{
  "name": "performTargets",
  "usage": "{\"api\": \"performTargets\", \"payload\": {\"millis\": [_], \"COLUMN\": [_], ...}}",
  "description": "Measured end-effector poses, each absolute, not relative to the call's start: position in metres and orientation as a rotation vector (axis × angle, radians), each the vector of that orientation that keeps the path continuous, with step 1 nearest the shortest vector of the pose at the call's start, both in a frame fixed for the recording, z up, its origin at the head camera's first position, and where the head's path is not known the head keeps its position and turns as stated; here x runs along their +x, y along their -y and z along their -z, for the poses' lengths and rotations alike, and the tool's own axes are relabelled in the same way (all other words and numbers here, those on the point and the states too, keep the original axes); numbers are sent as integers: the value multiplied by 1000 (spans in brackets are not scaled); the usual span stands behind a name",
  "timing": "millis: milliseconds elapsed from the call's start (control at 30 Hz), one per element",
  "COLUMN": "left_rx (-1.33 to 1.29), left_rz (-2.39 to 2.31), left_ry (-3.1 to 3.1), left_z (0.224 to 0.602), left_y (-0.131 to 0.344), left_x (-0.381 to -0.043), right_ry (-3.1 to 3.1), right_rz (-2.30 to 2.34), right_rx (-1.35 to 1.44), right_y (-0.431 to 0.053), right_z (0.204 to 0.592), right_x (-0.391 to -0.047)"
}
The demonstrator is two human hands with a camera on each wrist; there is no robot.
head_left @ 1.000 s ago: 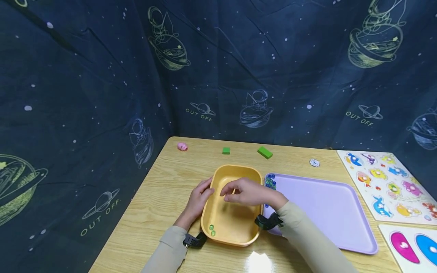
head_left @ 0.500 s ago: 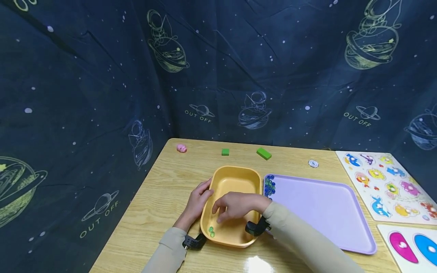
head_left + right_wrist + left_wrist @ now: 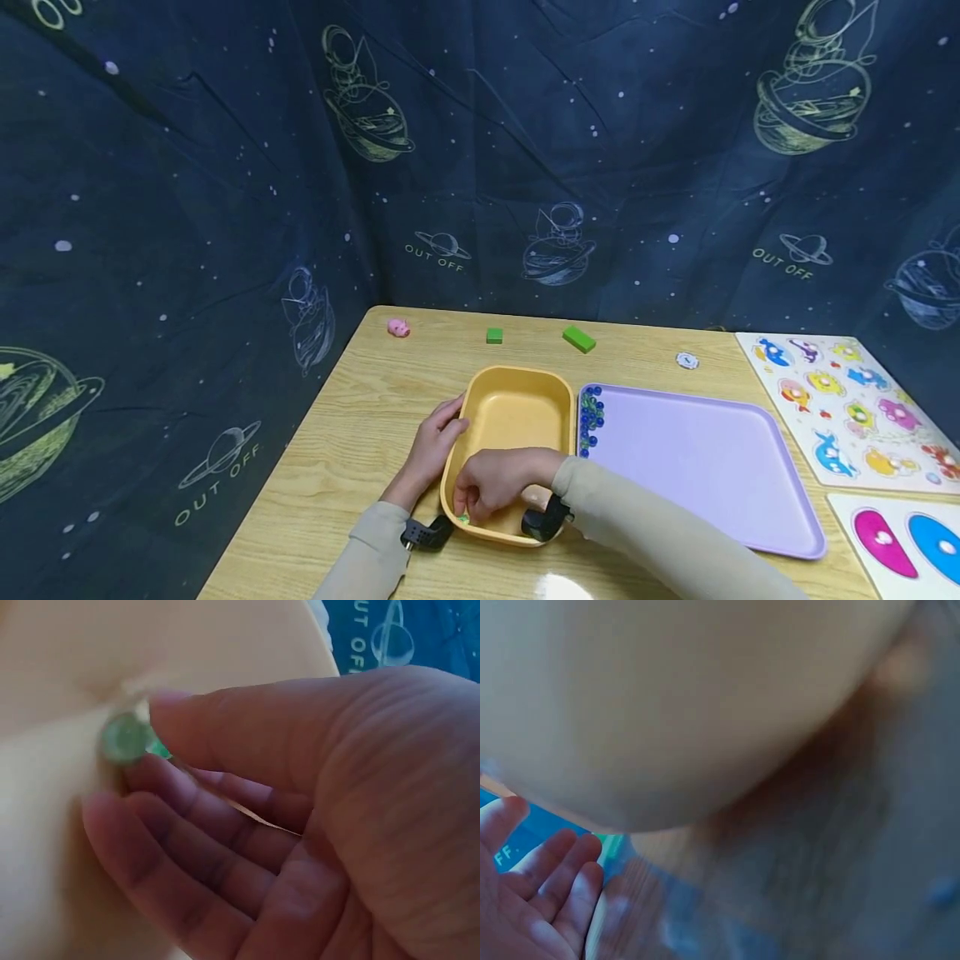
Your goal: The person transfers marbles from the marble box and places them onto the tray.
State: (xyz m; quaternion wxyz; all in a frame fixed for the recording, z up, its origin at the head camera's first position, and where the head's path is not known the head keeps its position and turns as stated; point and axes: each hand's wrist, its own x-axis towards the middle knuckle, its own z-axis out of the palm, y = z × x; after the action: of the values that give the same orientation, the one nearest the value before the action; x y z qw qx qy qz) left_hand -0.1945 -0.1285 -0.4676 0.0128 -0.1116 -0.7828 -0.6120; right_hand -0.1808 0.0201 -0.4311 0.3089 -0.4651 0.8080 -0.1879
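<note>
A yellow-orange tub [image 3: 534, 400] stands in front of me. My left hand [image 3: 429, 443] rests against its left side, thumb tip at the rim. In the left wrist view, the fingers of my left hand [image 3: 544, 889] lie fairly straight beside the blurred tub wall [image 3: 682, 765]. My right hand [image 3: 491, 483] reaches down into the tub's near left corner, fingertips at a green glass marble [image 3: 464, 519]. In the right wrist view, thumb and fingers of my right hand [image 3: 247, 802] close round one green marble [image 3: 160, 747], partly hidden; a second green marble [image 3: 124, 739] shows just past the fingertips.
A lilac tray [image 3: 690, 475] right of the tub has blue and green marbles [image 3: 590, 412] along its left edge. Behind are a pink pig [image 3: 398, 327], a green cube [image 3: 494, 336], a green block [image 3: 579, 339] and a chip [image 3: 687, 361]. Puzzle boards [image 3: 847, 408] lie at right.
My right hand has moved down and toward me, from above the tub's middle to the marbles in its near left corner. My left hand stays at the tub's side.
</note>
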Motion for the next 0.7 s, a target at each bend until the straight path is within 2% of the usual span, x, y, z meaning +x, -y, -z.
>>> {"api": "performTargets", "payload": {"millis": [300, 700], "left_rx": [-360, -359], "left_rz": [1902, 1918], "left_ry": [2433, 2428], "left_z": [466, 468], "left_y": [129, 129], "left_x": [-193, -193], "right_ry": [-2044, -2204], "right_rz": [545, 687], "right_rx": [-1162, -1428], "right_y": [-19, -44], "right_z": [430, 411], "right_x": [-177, -188]}}
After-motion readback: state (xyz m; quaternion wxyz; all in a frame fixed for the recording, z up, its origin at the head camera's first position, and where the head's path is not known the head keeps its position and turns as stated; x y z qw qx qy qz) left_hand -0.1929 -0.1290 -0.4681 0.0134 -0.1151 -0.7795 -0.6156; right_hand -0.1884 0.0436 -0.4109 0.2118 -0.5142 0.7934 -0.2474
